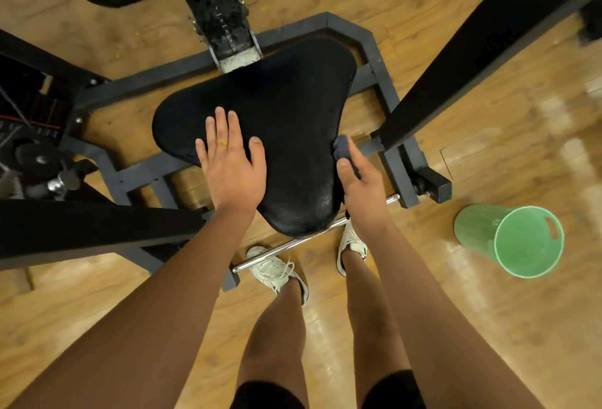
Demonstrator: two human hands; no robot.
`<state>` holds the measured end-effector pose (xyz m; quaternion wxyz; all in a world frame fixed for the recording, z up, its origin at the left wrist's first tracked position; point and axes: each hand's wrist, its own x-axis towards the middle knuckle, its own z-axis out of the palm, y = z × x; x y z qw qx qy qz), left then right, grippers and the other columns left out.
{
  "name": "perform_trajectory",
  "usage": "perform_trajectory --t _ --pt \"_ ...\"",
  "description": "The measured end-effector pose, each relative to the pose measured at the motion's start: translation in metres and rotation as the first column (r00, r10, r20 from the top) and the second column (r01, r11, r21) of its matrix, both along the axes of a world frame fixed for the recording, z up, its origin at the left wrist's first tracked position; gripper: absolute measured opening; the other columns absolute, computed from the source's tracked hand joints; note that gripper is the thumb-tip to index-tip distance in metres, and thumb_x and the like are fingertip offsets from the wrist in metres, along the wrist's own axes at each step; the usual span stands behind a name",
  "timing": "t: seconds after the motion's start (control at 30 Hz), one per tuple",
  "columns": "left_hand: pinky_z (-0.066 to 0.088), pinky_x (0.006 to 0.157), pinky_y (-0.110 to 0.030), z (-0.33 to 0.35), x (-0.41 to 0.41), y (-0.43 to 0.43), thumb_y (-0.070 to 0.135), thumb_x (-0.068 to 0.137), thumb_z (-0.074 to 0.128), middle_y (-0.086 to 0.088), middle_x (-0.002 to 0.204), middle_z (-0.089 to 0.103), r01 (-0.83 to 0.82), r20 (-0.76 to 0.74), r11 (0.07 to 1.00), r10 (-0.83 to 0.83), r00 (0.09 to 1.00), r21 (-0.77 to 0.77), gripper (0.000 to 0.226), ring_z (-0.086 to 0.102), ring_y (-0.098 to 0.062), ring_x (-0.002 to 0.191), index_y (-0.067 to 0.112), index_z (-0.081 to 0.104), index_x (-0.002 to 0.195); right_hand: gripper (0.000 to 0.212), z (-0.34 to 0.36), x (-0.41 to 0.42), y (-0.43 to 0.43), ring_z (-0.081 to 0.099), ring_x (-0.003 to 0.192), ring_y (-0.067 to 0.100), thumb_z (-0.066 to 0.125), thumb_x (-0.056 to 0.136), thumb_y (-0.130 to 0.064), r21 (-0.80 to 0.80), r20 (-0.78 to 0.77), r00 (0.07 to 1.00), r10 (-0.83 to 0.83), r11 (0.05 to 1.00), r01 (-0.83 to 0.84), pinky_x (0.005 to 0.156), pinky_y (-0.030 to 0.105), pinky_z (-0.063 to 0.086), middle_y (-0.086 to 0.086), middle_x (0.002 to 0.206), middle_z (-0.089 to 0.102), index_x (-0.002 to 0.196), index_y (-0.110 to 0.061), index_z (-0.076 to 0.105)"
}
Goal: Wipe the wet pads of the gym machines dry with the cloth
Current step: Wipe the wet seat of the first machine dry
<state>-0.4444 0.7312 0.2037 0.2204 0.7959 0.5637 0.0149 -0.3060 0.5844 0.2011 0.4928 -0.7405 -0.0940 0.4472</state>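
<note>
Soft, light cloth (pixel 343 148) wadded in right hand (pixel 361 190) grip at seat pad (pixel 286 108) right edge, left hand (pixel 228 164) flat on top; vinyl likely slick.

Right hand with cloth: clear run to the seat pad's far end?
Probably yes. The right hand grips the cloth at the right edge of the seat pad, and the top beyond it is bare. The left hand lies flat on the near-left part, out of that path.

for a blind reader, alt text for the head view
Left hand rests flat on a black triangular padded gym seat; right hand grips a dark grey cloth at its right edge. A green plastic bucket stands on the wooden floor.
</note>
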Motion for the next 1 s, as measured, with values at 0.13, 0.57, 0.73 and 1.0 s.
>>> perform_trajectory --t 0.13,0.57,0.73,1.0 --pt "0.000 0.124 -0.043 -0.001 -0.001 0.000 0.040 0.104 0.027 -0.002 0.165 0.012 0.005 0.006 1.000 -0.005 1.000 0.004 0.058 0.003 -0.018 0.153 0.015 0.022 0.156 0.052 -0.002 0.016 0.025 0.041 0.137 0.012 0.044 0.101 -0.028 0.011 0.054 0.997 -0.054 0.999 0.053 0.114 0.043 0.035 -0.008 0.150 0.043 0.151 -0.032 0.029" --pt "-0.001 0.123 -0.042 -0.002 -0.003 0.000 0.041 0.104 0.028 -0.002 0.165 0.013 0.002 0.031 1.000 -0.003 1.000 0.014 0.059 0.003 -0.017 0.153 0.015 0.022 0.157 0.042 0.031 -0.025 -0.014 0.047 0.129 0.001 0.043 0.103 -0.026 -0.088 0.092 0.994 -0.052 0.994 0.060 0.113 0.035 0.037 -0.015 0.139 0.053 0.145 -0.029 0.044" --pt "0.000 0.123 -0.042 -0.003 -0.003 0.000 0.041 0.103 0.027 -0.002 0.165 0.015 0.002 0.029 0.999 -0.003 1.000 0.032 0.060 0.005 -0.018 0.153 0.015 0.024 0.156 0.036 0.033 -0.051 0.012 0.048 0.120 -0.002 0.042 0.103 -0.019 -0.112 0.254 0.885 -0.389 0.897 0.427 0.106 0.024 0.038 -0.018 0.128 0.056 0.137 -0.024 0.054" --pt "0.001 0.123 -0.044 -0.003 -0.003 -0.001 0.040 0.102 0.027 -0.004 0.165 0.016 0.014 0.029 0.999 -0.015 0.999 0.028 0.060 0.007 -0.019 0.153 0.014 0.025 0.156 0.043 0.046 -0.128 0.014 0.049 0.115 -0.011 0.037 0.104 -0.021 -0.160 0.203 0.631 -0.749 0.611 0.776 0.097 0.010 0.039 -0.021 0.132 0.053 0.146 -0.029 0.043"
